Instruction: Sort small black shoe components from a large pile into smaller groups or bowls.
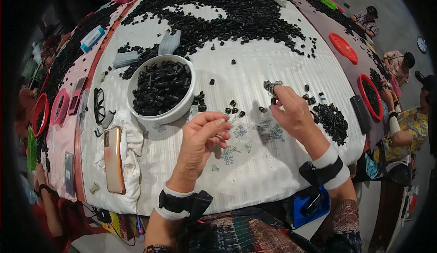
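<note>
Above the white cloth, my left hand [198,137] has thumb and forefinger pressed together in a pinch; anything between the tips is too small to make out. My right hand [296,114] is closed, with a small black part [273,101] showing between thumb and fingers. Beside its fingertips is a small clump of greyish pieces [268,85]. Thin metal springs or pins [231,155] lie scattered beneath and between my hands. Several small black fittings [234,110] sit on the cloth just beyond them. Left of centre stands a white bowl [193,87] full of black parts.
A large heap of black parts [236,12] covers the far side. Another small pile [331,122] lies to the right, near a dark phone [359,114]. Eyeglasses [99,106] and a phone in an orange-edged case [114,159] are at left. Other people work at both sides.
</note>
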Tool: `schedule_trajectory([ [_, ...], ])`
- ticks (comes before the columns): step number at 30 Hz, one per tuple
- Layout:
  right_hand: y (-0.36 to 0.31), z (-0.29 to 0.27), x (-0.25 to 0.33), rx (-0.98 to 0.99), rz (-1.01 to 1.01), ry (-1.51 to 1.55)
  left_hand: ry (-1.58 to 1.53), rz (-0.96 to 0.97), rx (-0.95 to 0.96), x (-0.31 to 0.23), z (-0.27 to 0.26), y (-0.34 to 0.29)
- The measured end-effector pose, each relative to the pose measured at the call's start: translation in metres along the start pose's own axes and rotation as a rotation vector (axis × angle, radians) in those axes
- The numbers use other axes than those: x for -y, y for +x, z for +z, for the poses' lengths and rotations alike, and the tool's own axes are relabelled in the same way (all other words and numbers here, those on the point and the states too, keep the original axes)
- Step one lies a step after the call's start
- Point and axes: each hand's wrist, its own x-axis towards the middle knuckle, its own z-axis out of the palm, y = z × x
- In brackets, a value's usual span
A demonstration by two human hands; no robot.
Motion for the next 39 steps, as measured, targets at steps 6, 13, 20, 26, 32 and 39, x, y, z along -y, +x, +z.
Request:
schedule_trajectory([
  [6,-0.001,-0.007,0.053,-0.026,-0.290,0.221,0.043,-0.076,0.088,0.000,0.004,0.000],
  [13,0.001,0.001,0.083,-0.015,-0.482,0.160,-0.018,0.056,0.160,0.006,-0.001,-0.003],
  [20,0.010,-0.012,0.046,-0.180,-0.211,0.195,0.059,0.028,0.029,0.002,0.000,0.002],
  [26,0.006,0.005,0.009,-0.048,-0.052,0.033,0.056,0.016,-0.028,0.003,-0.001,0.003],
  [32,0.002,0.014,0.008,0.037,-0.073,-0.078,0.081,-0.008,-0.021,0.002,0.001,0.002],
  [39,0.007,0.017,0.029,0.078,-0.094,0.048,0.000,0.042,-0.071,0.005,-0.004,0.005],
])
